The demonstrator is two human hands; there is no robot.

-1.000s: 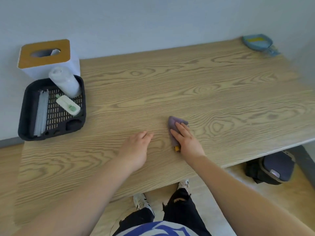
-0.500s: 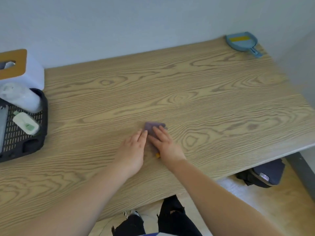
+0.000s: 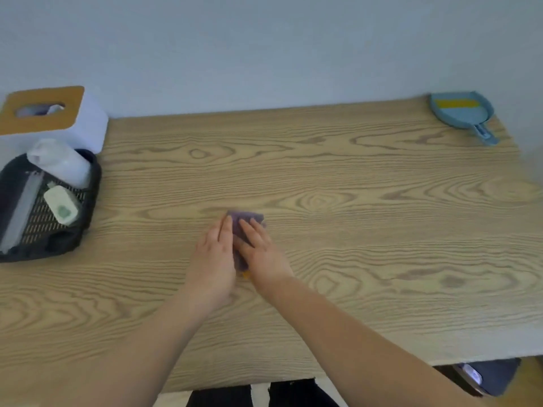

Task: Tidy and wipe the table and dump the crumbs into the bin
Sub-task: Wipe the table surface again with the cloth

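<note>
a pale wall backs the wood-grain desk [image 3: 352,177]. near the middle, a little toward the front edge, the purple cloth [image 3: 245,220] lies flat under the right hand [image 3: 258,248], whose straight fingers press it down. the left hand [image 3: 213,259] lies flat and open just beside it, touching the cloth's left side. the cloth's long axis runs front to back, and the right hand is the nearer. the blue dustpan [image 3: 461,113] sits well apart at the back right corner, probably the next reach.
</note>
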